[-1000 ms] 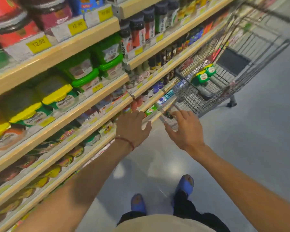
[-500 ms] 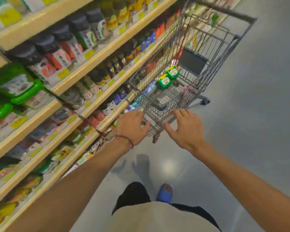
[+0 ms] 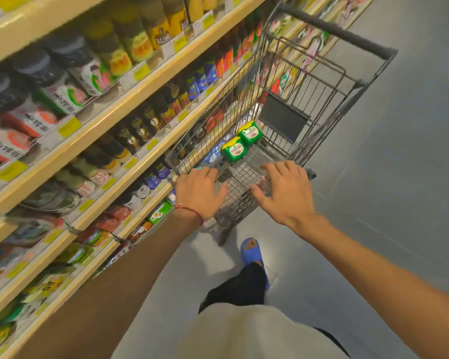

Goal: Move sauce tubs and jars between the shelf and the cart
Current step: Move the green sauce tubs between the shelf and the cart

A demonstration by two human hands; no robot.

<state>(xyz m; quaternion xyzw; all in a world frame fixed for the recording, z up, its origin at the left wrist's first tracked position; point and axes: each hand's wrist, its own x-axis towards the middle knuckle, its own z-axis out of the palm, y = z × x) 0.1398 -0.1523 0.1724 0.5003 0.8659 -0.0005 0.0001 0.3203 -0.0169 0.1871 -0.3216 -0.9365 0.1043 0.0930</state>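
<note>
Two green sauce tubs with yellow-edged lids are seen in the basket of the wire cart (image 3: 233,99), the nearer tub (image 3: 233,149) just beside the farther tub (image 3: 250,132), both towards the side that faces the shelf (image 3: 109,117). The cart is parked close along the shelf, with its dark handle (image 3: 340,33) at the far end. The left hand (image 3: 200,193) and the right hand (image 3: 283,193) are held over the cart's near end, apart from each other, fingers spread and nearly straight; nothing is gripped by either, and whether the wire rim is touched cannot be told. A red cord (image 3: 189,211) is worn on the left wrist. Rows of dark-capped bottles (image 3: 138,130) and jars are ranged on the shelf, much blurred. A blue slipper (image 3: 252,252) is seen on the grey floor (image 3: 399,177) below the arms.
</note>
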